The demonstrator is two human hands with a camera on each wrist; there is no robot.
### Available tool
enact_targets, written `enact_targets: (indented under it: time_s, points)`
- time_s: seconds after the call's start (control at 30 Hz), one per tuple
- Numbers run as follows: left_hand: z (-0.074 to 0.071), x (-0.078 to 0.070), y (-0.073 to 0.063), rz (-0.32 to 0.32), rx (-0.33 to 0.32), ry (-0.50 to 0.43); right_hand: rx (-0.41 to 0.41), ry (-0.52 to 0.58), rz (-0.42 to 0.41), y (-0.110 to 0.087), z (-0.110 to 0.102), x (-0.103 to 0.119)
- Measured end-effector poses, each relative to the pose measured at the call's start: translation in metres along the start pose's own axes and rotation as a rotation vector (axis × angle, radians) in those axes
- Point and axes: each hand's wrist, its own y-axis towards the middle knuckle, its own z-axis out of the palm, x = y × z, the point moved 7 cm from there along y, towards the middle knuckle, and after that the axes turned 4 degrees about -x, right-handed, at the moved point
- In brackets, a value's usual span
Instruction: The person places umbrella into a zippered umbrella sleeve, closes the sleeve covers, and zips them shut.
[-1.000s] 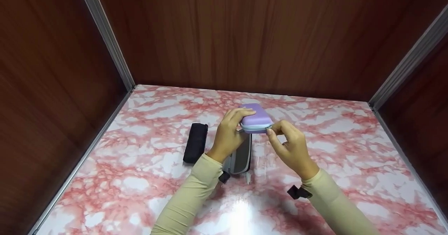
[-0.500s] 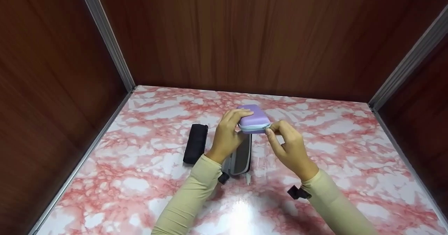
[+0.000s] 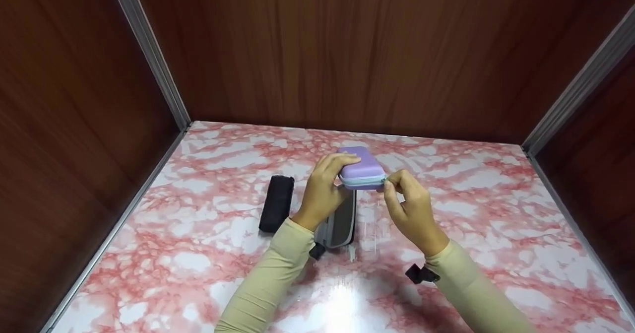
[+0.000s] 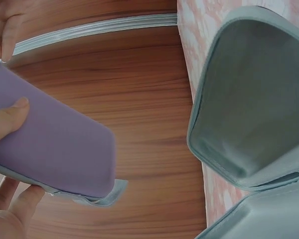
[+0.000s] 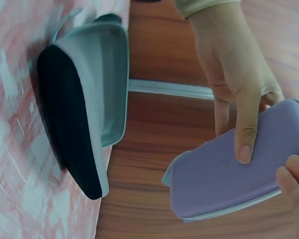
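Observation:
A purple zippered case [image 3: 366, 165] is held up above the table by my left hand [image 3: 320, 194], its thumb on one broad face and fingers on the other, as the left wrist view shows. A pale blue zipper [image 3: 361, 180] runs along the side of the case facing me. At the right end of that side, my right hand [image 3: 411, 205] pinches the zipper pull between thumb and index finger; the pull itself is mostly covered. Below the left hand an open case [image 4: 254, 94] with grey lining stands on the table, its outer shell black in the right wrist view.
A closed black pouch [image 3: 277, 204] lies left of the left hand. The red-and-white marbled table [image 3: 198, 214] is bounded by brown wood-grain panels [image 3: 337, 55] at the back and sides, with metal strips [image 3: 154, 50] at the corners.
The purple case shifts slightly left, then back right. My right thumb and index finger have moved a little to the right at its corner. The open case and black pouch stay put.

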Motion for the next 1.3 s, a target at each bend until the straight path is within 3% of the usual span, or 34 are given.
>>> enact_targets:
  time_s: [0.77,1.1,1.3]
  points:
    - [0.0017,-0.0009,0.0003,0.008,0.013,-0.045,0.043,0.038,0.016,-0.0007,0.0006,-0.0014]
    - [0.0032,-0.0013,-0.0008,-0.009,0.003,-0.029,0.036,0.055,0.054,-0.0022,0.0016,-0.0018]
    - [0.0029,-0.0013,0.0005,-0.023,-0.007,-0.045,0.022,0.161,0.135,-0.0040,0.0033,-0.0067]
